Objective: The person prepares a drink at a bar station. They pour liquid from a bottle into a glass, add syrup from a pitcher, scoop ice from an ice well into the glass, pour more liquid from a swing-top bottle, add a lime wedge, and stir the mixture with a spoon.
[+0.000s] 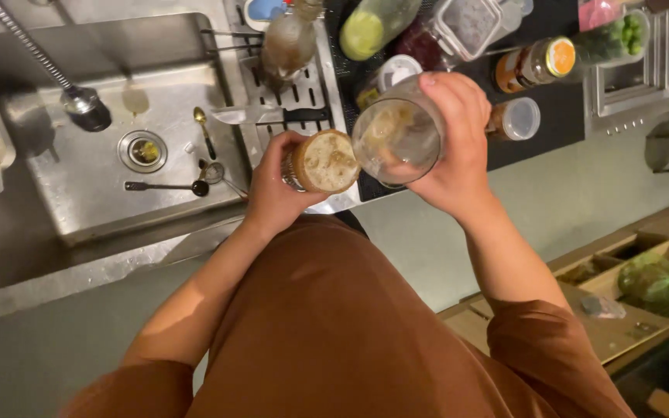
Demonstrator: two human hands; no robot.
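My left hand grips a small glass jar filled to the brim with a frothy beige drink. My right hand holds a larger clear glass vessel tipped on its side, its mouth touching the jar's rim. Beige residue clings inside the tilted vessel. Both are held above the counter edge beside the sink.
A steel sink at left holds spoons and a measuring spoon, under a spray faucet. A knife lies on the drain rack. Jars and containers crowd the dark counter. Cardboard boxes sit on the floor at right.
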